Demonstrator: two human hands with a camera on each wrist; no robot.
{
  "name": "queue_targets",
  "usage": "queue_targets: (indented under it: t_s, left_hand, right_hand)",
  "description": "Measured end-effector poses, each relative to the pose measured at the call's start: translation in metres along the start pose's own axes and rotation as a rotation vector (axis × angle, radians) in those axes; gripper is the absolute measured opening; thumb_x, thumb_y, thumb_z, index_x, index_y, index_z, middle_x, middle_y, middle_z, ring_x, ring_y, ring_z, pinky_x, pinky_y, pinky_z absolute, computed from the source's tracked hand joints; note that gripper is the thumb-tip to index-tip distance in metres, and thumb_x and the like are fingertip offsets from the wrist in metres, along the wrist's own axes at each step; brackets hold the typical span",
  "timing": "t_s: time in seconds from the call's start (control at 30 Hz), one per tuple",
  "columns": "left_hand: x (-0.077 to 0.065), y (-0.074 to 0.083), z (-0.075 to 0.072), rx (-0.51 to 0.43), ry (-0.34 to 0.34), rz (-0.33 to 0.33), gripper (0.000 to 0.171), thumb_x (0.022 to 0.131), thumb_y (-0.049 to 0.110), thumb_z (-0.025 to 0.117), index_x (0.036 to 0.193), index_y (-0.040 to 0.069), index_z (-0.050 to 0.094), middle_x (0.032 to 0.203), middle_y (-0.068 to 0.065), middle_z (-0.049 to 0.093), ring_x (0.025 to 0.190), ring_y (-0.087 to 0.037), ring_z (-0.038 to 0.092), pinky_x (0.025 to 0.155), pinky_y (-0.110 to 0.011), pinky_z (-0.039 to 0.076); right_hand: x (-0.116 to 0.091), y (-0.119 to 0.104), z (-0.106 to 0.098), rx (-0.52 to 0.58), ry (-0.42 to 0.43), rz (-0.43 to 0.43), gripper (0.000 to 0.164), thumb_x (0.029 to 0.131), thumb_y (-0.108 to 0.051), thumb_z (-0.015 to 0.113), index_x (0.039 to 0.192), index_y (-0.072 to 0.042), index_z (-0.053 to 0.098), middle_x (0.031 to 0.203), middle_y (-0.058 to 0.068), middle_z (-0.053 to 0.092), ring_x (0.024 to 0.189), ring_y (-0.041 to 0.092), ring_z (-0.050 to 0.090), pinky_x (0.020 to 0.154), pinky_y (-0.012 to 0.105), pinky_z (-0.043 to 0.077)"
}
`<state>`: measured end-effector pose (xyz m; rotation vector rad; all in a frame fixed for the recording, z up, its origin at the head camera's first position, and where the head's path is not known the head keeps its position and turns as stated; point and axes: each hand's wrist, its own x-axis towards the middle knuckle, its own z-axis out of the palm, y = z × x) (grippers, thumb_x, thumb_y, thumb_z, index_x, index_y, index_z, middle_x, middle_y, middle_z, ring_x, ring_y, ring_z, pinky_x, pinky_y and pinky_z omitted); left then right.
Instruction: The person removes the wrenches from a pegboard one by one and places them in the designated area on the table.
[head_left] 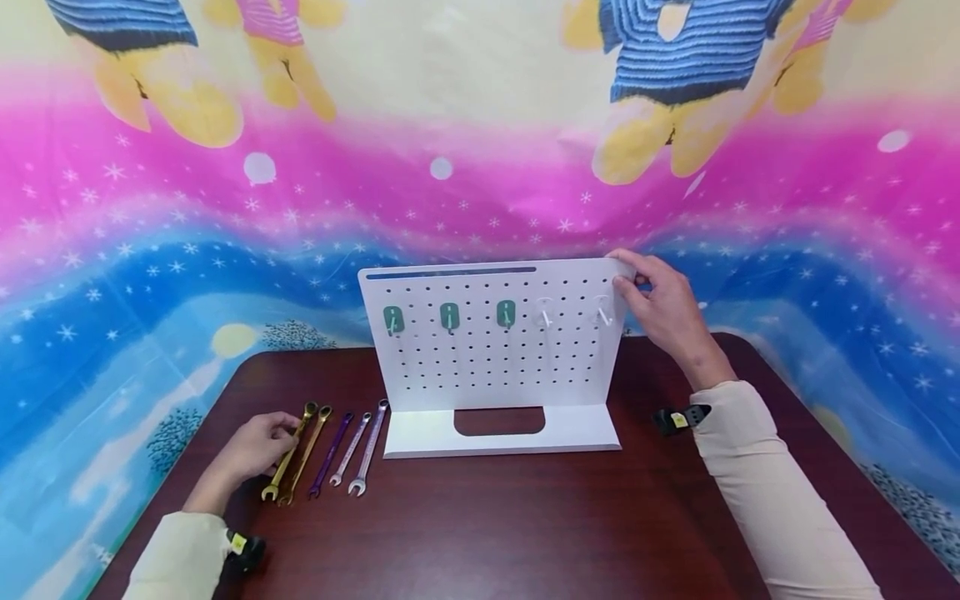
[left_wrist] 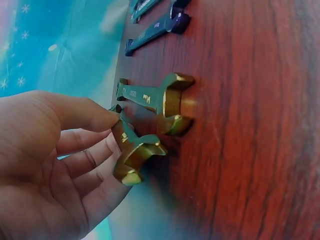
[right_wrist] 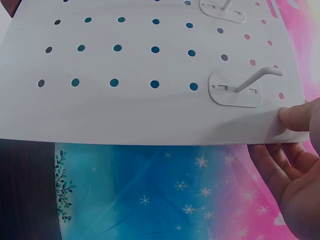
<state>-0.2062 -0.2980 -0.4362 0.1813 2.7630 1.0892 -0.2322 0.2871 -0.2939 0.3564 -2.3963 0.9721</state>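
Observation:
My left hand (head_left: 258, 446) pinches the leftmost gold combination wrench (left_wrist: 134, 154) between thumb and fingers. Its open end points toward me and looks slightly lifted in the left wrist view. Beside it lies a second gold wrench (head_left: 307, 454), followed to the right by a purple wrench (head_left: 330, 457) and two silver wrenches (head_left: 351, 450). At the top right corner of a white pegboard (head_left: 487, 358), my right hand (head_left: 663, 304) grips the edge, thumb in front and fingers behind. The board stands upright on its base.
Three green hooks (head_left: 449, 316) and two white hooks (right_wrist: 237, 90) sit in a row along the pegboard's upper part. A dark wooden table (head_left: 510, 525) carries everything. Behind it hangs a colourful printed backdrop (head_left: 442, 208).

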Motion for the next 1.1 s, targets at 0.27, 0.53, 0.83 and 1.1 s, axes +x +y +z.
queue_targets:
  t_s: [0.27,0.53,0.83,1.1]
  left_hand:
    - [-0.001,0.006,0.001,0.105,0.028,0.014,0.030,0.100,0.003,0.059,0.126,-0.012,0.057,0.080,-0.007,0.060,0.053,-0.022,0.055,0.052,-0.038,0.051]
    - [0.002,0.008,0.003,0.178,0.024,-0.013,0.033,0.101,0.005,0.056,0.130,-0.011,0.053,0.069,-0.006,0.053,0.050,-0.019,0.050,0.048,-0.036,0.044]
    - [0.001,0.008,0.007,0.235,0.038,-0.021,0.035,0.102,0.008,0.056,0.133,-0.010,0.052,0.062,-0.004,0.047,0.049,-0.019,0.047,0.047,-0.034,0.041]
    - [0.001,0.016,0.006,0.306,0.070,-0.018,0.046,0.105,0.026,0.059,0.134,-0.009,0.053,0.076,-0.005,0.057,0.062,-0.020,0.057,0.061,-0.046,0.051]
  right_hand:
    - [0.001,-0.005,-0.001,-0.001,0.001,-0.004,0.043,0.103,-0.010,0.063,0.145,-0.014,0.060,0.128,0.017,0.058,0.113,0.034,0.060,0.089,0.058,0.055]
    - [0.001,-0.006,-0.001,0.001,0.008,0.000,0.043,0.103,-0.010,0.063,0.145,-0.013,0.060,0.127,0.017,0.059,0.113,0.034,0.059,0.090,0.058,0.055]
    - [0.000,-0.002,0.000,-0.018,0.004,0.003,0.043,0.103,-0.008,0.062,0.146,-0.012,0.059,0.126,0.018,0.058,0.112,0.035,0.060,0.087,0.058,0.056]
    - [-0.002,-0.004,-0.002,-0.050,0.007,-0.002,0.043,0.103,-0.006,0.062,0.146,-0.012,0.058,0.126,0.019,0.056,0.115,0.037,0.057,0.092,0.060,0.054]
